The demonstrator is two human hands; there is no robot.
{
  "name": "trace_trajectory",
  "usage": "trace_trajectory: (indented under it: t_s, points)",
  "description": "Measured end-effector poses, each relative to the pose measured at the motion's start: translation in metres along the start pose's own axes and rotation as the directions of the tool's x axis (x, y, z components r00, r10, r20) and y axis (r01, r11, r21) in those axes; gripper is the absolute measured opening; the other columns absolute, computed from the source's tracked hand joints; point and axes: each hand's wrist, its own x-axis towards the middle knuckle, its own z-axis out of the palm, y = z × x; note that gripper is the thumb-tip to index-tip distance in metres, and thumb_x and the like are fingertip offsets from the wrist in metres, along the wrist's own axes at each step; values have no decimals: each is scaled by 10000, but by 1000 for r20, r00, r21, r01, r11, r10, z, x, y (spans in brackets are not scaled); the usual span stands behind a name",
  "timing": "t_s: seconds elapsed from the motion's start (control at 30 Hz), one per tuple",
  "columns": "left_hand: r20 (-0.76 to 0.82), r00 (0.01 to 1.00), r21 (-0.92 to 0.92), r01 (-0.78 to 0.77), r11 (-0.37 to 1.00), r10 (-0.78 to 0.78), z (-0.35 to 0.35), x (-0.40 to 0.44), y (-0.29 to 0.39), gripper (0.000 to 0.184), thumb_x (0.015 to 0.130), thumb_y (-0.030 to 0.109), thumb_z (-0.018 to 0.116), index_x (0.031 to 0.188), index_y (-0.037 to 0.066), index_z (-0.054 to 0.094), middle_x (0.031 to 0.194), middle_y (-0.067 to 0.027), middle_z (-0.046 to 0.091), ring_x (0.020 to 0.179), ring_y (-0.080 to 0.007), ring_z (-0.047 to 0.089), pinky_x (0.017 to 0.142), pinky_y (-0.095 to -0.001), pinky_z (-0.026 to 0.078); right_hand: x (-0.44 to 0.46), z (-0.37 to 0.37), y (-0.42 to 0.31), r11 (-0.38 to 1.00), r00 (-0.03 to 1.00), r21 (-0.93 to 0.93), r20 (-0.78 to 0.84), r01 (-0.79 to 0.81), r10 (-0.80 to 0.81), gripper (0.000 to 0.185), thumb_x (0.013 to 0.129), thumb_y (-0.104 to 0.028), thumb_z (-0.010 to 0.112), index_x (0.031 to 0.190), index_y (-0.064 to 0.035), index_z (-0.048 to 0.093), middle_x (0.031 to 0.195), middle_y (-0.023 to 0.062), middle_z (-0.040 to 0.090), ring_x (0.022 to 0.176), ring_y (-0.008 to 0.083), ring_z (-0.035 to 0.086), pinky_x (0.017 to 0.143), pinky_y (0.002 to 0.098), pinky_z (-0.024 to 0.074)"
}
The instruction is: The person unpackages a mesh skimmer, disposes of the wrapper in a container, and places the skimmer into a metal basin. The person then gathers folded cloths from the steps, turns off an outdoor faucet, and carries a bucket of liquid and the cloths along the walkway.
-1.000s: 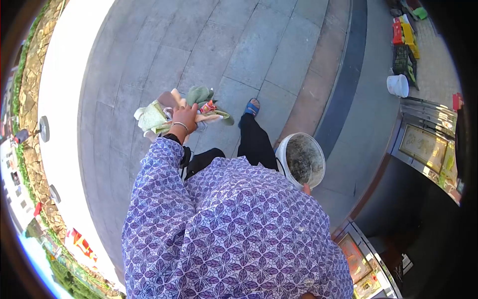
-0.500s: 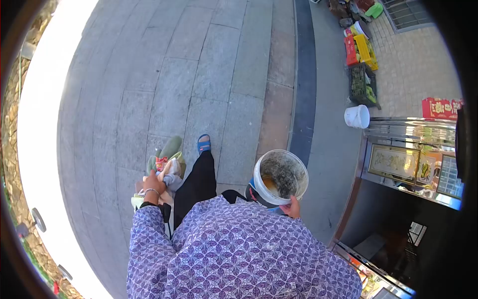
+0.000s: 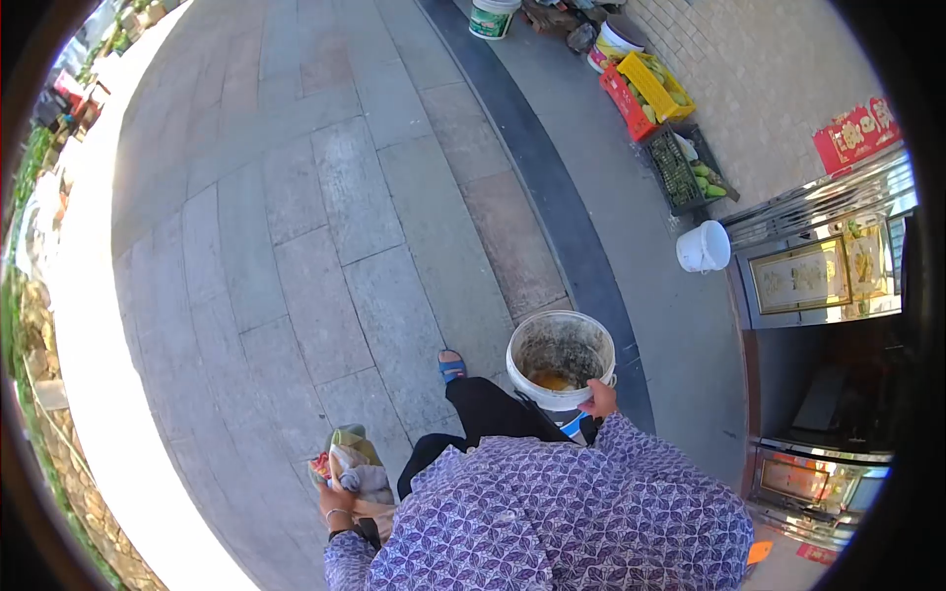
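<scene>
My right hand is closed on the rim of a white plastic bucket, its thumb over the inside edge. Grime coats the inner wall, and a little brownish-yellow matter lies at the bottom. My left hand hangs low on the other side, closed around a bundle of cloths in pale pink and grey. Something red and a greenish item show at its top; I cannot make out what they are. Between the two, my foot in a blue sandal is on the paving.
Stone paving stretches ahead, with a dark strip along it. By the wall on the right are a white bucket, a black crate, yellow and red crates with produce, and a green-and-white bucket.
My view has turned and moved forward along the paving. The bucket and bundle have come along in my hands. The bundle now sits lower in view, and a green-and-white bucket has appeared.
</scene>
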Motion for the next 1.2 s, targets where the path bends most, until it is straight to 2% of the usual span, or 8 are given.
trace_trajectory:
  t_s: [0.17,0.23,0.73,0.8,0.83,0.93,1.07,1.2]
  points:
    - [-62,998,-123,-24,992,17,-58,135,118,532,682,311,642,1055,-35,487,954,-255,595,934,-412,557,756,-458,458,31,181,-118,999,1000,-39,-30,-9,8,433,731,-288,617,1078,-54,505,955,169,537,802,300,575,622,463,523]
    - [179,984,59,-35,998,24,-107,191,172,658,657,331,679,1148,-29,428,1052,-250,562,991,-391,536,817,-428,448,36,253,-171,1000,999,-19,-42,-4,3,437,734,-289,613,1085,-53,505,979,170,533,821,303,571,637,471,518]
    - [-31,958,9,-286,958,286,-477,543,617,828,490,301,813,1130,-50,424,1016,-238,581,953,-380,561,810,-428,454,59,681,-559,980,988,136,38,144,-151,372,748,-272,550,986,13,520,859,157,592,739,267,616,644,400,538]
    - [15,991,-3,-130,991,130,-488,587,647,787,510,335,796,1111,-27,439,1009,-233,585,931,-375,571,760,-428,470,86,726,-594,989,990,63,42,135,-138,372,744,-264,544,986,17,521,873,160,597,734,260,621,614,382,540]
    - [7,996,-325,-83,942,90,-466,640,635,786,510,338,794,1120,-12,444,1012,-233,584,918,-372,576,723,-424,479,104,760,-612,986,986,34,-26,163,-162,377,725,-262,562,969,24,534,846,156,600,701,253,621,587,366,540]
    - [-77,981,28,-176,984,178,-534,631,708,772,491,311,799,1105,-17,465,1010,-238,581,943,-395,555,799,-436,446,101,832,-660,989,990,60,-41,139,-136,369,694,-233,593,950,30,555,776,154,603,632,251,614,547,374,538]
    - [-108,968,-128,-239,962,226,-541,684,772,774,478,308,805,1099,-15,473,1021,-245,576,965,-403,542,826,-441,429,103,889,-752,976,979,81,-39,204,-202,383,691,-217,592,983,28,550,786,148,602,637,251,613,515,373,532]
    - [0,954,79,-300,951,301,-582,759,835,707,490,353,784,1028,-14,509,968,-258,584,931,-404,554,773,-459,438,108,953,-820,962,972,143,-21,233,-233,439,669,-217,609,1059,-23,553,889,160,606,695,281,618,525,389,523]
